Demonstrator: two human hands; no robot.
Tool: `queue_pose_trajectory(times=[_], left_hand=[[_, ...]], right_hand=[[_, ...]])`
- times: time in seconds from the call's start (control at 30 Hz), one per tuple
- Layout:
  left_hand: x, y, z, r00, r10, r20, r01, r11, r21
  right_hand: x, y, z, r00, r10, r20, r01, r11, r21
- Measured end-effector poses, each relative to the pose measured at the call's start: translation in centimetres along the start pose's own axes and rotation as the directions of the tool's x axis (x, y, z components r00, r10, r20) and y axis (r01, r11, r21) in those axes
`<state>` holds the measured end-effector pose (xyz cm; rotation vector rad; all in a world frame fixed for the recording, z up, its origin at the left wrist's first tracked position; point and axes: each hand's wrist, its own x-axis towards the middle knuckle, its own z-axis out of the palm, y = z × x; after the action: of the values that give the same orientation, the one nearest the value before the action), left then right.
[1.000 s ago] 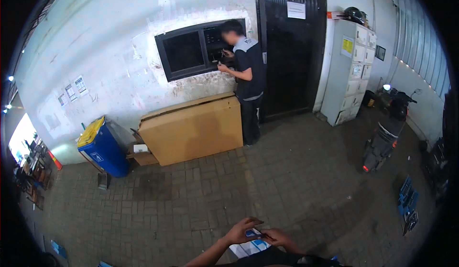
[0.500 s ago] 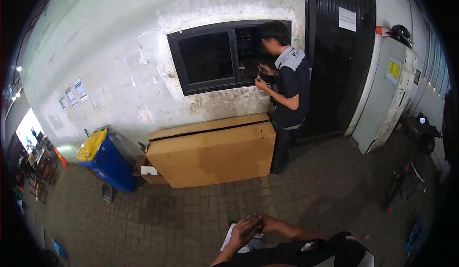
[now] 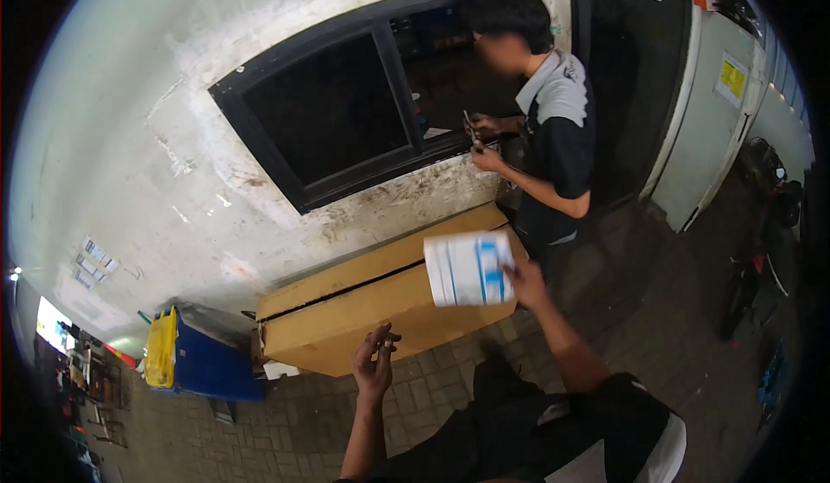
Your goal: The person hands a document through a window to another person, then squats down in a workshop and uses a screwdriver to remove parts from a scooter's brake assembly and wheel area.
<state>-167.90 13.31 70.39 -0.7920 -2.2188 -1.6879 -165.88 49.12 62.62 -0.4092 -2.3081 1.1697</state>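
Note:
My right hand (image 3: 527, 280) grips a white and blue printed paper item (image 3: 462, 267), held up in front of the large cardboard box (image 3: 337, 327). My left hand (image 3: 376, 362) is raised at the box's front left, fingers apart and partly bent, with no object clearly visible in it. A co-worker (image 3: 553, 154) in a dark and grey shirt stands at the dark-framed window (image 3: 320, 102), both hands around a small thin object (image 3: 471, 128) near the sill.
A blue bin with a yellow lid (image 3: 207, 358) stands left of the box. On the right are a dark door (image 3: 618, 94), a grey locker (image 3: 696, 137) and a parked scooter (image 3: 761, 241). Paving bricks (image 3: 277, 440) cover the floor. Furniture (image 3: 108, 392) is at the far left.
My hands have separated. The paper item has risen from low by my body to before the box, in my right hand. My view has moved nearer the window and co-worker.

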Motion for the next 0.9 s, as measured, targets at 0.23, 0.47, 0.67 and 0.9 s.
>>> queue_pose_trajectory(times=[0.23, 0.47, 0.67, 0.9], left_hand=[[0.0, -14.9, 6.1, 0.945, -0.322, -0.062, 0.322, 0.873, 0.365], [-21.7, -28.1, 10.9, 0.455, -0.834, -0.312, 0.797, 0.225, 0.561], [-15.5, -25.2, 15.2, 0.204, -0.94, -0.275, 0.95, 0.121, 0.29], [-11.7, -22.7, 14.7, 0.153, -0.935, -0.319, 0.986, 0.123, 0.112]], right_hand=[[31.7, 3.0, 5.3, 0.873, -0.022, -0.487, 0.375, 0.669, 0.642], [47.6, 2.8, 12.4, 0.88, 0.087, -0.468, 0.265, 0.726, 0.635], [59.1, 10.1, 13.5, 0.82, 0.109, -0.562, 0.18, 0.883, 0.434], [60.8, 9.9, 18.2, 0.857, 0.44, -0.27, -0.168, 0.732, 0.66]])
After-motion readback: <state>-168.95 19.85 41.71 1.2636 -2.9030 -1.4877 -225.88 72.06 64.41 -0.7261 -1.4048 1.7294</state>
